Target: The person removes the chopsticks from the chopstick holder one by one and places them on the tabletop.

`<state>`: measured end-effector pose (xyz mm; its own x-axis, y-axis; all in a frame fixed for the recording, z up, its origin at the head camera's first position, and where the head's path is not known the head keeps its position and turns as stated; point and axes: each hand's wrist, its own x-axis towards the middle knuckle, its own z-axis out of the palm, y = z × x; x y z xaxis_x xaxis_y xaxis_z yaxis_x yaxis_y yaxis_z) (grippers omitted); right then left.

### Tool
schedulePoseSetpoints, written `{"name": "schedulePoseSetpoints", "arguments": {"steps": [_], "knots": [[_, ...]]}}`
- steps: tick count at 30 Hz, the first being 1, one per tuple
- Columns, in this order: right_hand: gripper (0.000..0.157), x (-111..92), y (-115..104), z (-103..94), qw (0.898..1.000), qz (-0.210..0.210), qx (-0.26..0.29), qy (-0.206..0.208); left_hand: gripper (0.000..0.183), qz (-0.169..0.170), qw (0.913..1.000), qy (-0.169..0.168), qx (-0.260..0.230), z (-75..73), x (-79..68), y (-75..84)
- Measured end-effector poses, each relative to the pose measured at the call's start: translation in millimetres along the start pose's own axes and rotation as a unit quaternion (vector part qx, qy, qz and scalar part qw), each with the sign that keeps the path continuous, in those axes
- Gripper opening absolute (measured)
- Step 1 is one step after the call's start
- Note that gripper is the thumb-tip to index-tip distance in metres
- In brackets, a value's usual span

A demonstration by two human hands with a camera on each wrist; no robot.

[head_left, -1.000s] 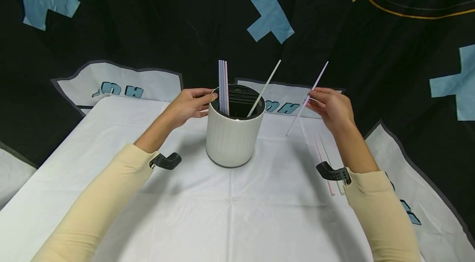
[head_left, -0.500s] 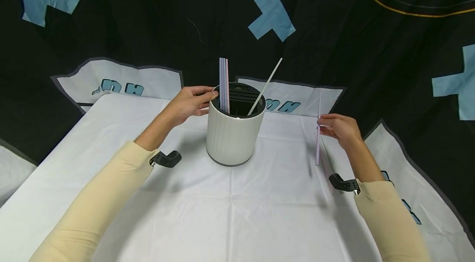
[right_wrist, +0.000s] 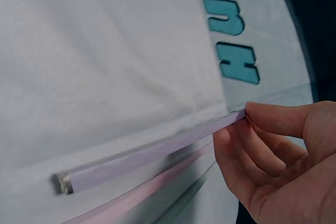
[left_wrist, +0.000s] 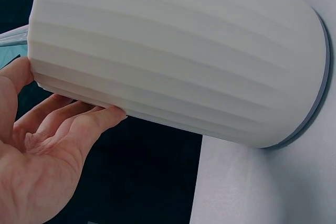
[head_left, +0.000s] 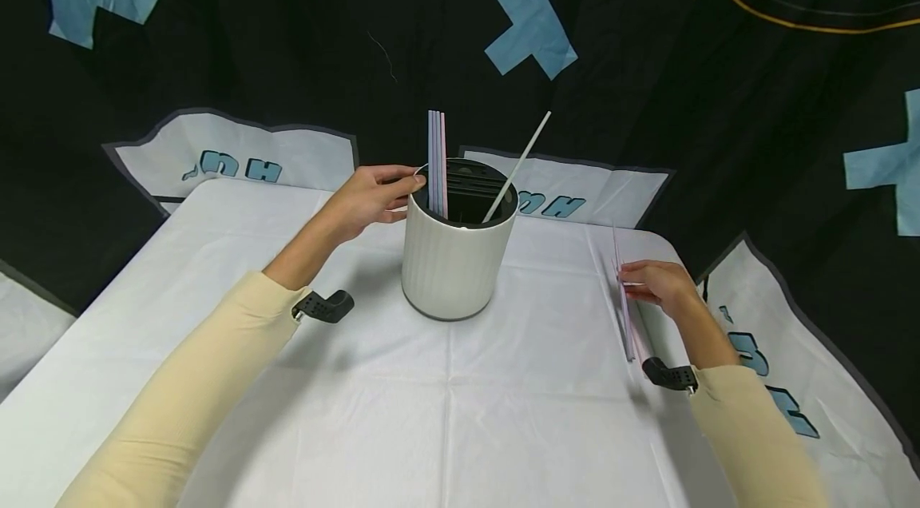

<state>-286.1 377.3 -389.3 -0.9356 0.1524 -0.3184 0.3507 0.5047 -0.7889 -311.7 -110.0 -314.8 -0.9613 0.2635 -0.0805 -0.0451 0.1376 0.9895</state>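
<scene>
Pinching a lilac stick (right_wrist: 157, 150) in the right hand (head_left: 660, 284), left hand (head_left: 368, 202) gripping a white container (head_left: 453, 272) by its rim, white-covered tabletop (head_left: 345, 428), black cloth (head_left: 287, 45) behind.

Soft shadows (head_left: 283, 392) fall beside the sleeves (head_left: 172, 380) across a well-lit tablecloth (head_left: 532, 436) — both wrist views look dimmer, bluish.

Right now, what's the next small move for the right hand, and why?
I'd probably lower the purple straw onto the white cloth: the right hand pinches it in its fingers, low over the cloth, near the pink straw and green straw lying there.
</scene>
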Motion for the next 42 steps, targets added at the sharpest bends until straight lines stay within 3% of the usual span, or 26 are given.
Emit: {"name": "schedulePoseSetpoints", "arguments": {"steps": [4, 13, 28, 42], "knots": [[0.05, 2.4, 8.5, 1.9, 1.0, -0.003, -0.017, -0.01, 0.054, -0.005, 1.0, 0.001, -0.005, 0.4, 0.6, 0.0], [0.05, 3.7, 19.6, 3.6, 0.999, 0.001, 0.022, -0.023, 0.055, -0.008, 1.0, 0.001, -0.003, 0.6, 0.9, -0.9], [0.048, 4.4, 22.8, 7.5, 1.0, 0.02, -0.003, -0.016, 0.054, 0.003, 1.0, -0.005, -0.005, -1.4, 0.9, -0.3], [0.046, 5.0, 22.6, 12.3, 1.0, 0.009, 0.003, -0.025, 0.053, 0.007, 0.9999, -0.007, -0.007, -0.8, -0.1, 0.3]]}}
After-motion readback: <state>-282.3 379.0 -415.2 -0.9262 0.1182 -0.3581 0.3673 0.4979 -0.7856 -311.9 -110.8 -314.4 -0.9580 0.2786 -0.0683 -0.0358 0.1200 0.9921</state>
